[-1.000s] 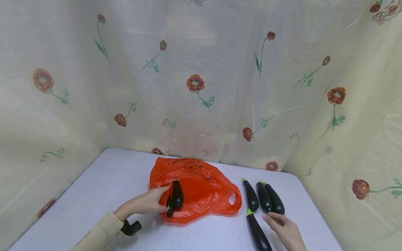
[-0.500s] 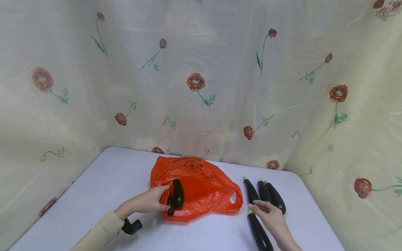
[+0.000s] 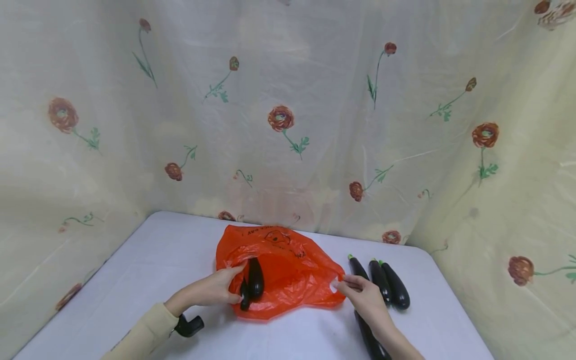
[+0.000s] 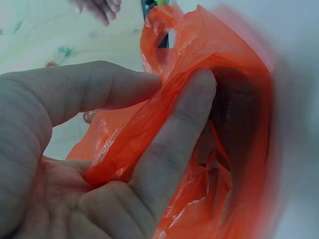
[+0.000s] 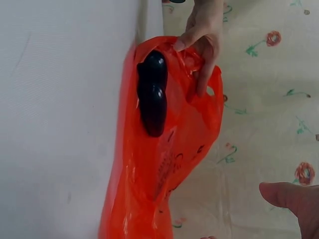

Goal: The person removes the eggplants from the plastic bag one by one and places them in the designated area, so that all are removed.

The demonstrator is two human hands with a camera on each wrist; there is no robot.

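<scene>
A red-orange plastic bag (image 3: 297, 280) lies on its side with its mouth facing the person. Two dark eggplants (image 5: 152, 107) show inside it. My left hand (image 3: 220, 287) pinches the left rim of the bag; in the left wrist view the film runs between thumb and index finger (image 4: 169, 144). My right hand (image 3: 364, 300) hovers at the bag's right handle, its fingertips overlapping the handle in the head view. In the right wrist view its thumb (image 5: 284, 194) is spread and nothing is in its grasp. Loose eggplants (image 3: 396, 285) lie beside and beneath the right hand.
The white table (image 3: 175, 250) is bounded by hanging floral sheeting (image 3: 216, 125) at the back and sides. One loose eggplant (image 3: 369, 340) lies at the front edge, partly hidden by the right forearm. A black device (image 3: 189, 326) hangs under the left wrist.
My right hand has moved left, from the loose eggplants across to the bag's right handle. The left hand keeps its pinch on the rim, and the bag stays put.
</scene>
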